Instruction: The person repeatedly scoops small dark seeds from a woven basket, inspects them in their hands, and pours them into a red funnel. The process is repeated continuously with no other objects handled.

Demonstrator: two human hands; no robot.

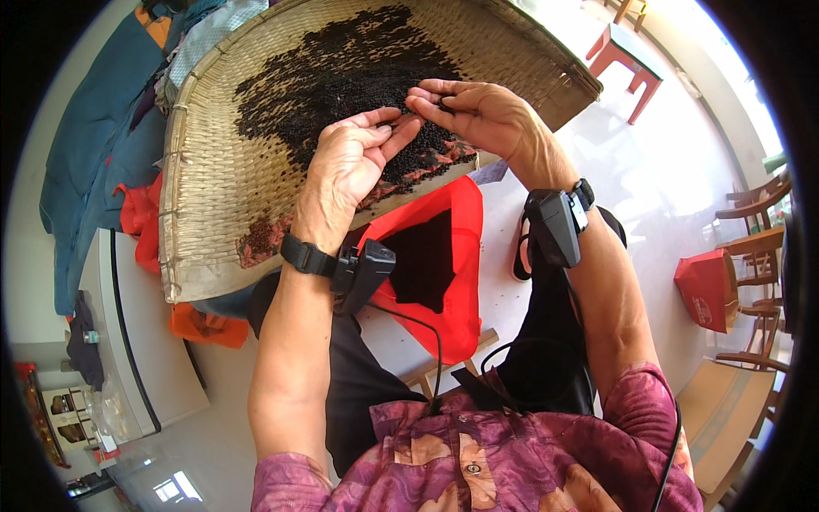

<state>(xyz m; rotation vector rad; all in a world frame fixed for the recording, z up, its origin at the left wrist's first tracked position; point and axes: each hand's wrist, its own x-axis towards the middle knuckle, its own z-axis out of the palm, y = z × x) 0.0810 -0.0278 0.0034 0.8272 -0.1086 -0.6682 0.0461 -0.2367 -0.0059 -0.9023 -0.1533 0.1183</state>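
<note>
A large woven bamboo winnowing tray (211,166) lies before me, with many small black seeds or beans (358,70) spread over it. Both hands are raised over its near part, fingertips close together. My left hand (361,144) has its fingers bent, palm partly up; whether something tiny is between them cannot be told. My right hand (483,112) is cupped, with a few dark bits at its fingers. Patterned cloth (275,240) lies along the tray's near edge. Below that edge a red bag (470,256) stands open, holding a dark mass (422,262).
A red stool (630,61) stands at upper right. Wooden chairs (761,243) and a red paper bag (704,288) are at the right. A white cabinet (141,345) and blue cloth (96,160) are at the left. Cables hang from both wrist devices.
</note>
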